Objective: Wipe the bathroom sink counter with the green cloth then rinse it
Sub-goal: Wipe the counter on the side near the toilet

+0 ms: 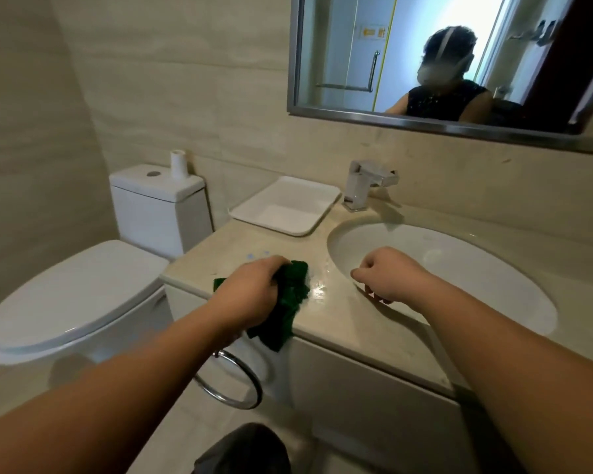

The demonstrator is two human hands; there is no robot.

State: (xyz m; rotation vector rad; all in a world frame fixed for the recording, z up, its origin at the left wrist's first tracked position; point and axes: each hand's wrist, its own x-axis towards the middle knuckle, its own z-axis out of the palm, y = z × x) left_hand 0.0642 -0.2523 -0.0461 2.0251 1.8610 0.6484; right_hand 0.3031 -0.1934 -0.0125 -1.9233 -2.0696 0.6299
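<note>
- Basin (459,265), white and oval, sits sunk in the beige stone surface (336,313); I place everything else from it.
- To the left of the basin, at the front edge of the surface, lies the green cloth (293,302), bunched up, with its lower end hanging over the edge.
- The left hand (254,292) grips the cloth from above, fingers curled round the wad and pressing it to the surface.
- Between the cloth and the basin's rim the stone shows wet glints.
- The right hand (387,277) is over the near left rim of the basin, fingers curled in and holding nothing; whether the fingertips touch the rim I cannot tell.
- Behind the basin, at its back left, stands a square chrome faucet (363,184), its spout turned toward the bowl.
- Just left of the faucet, back from the basin, rests a white square tray (285,206).
- Further left of the basin, off the surface, is a white toilet (72,295) with its lid down and a paper roll (178,164) upright on its tank.
- Below the cloth, on the cabinet front, hangs a chrome towel ring (233,383).
- Above the basin, on the wall, a framed mirror (343,63) reflects the person.
</note>
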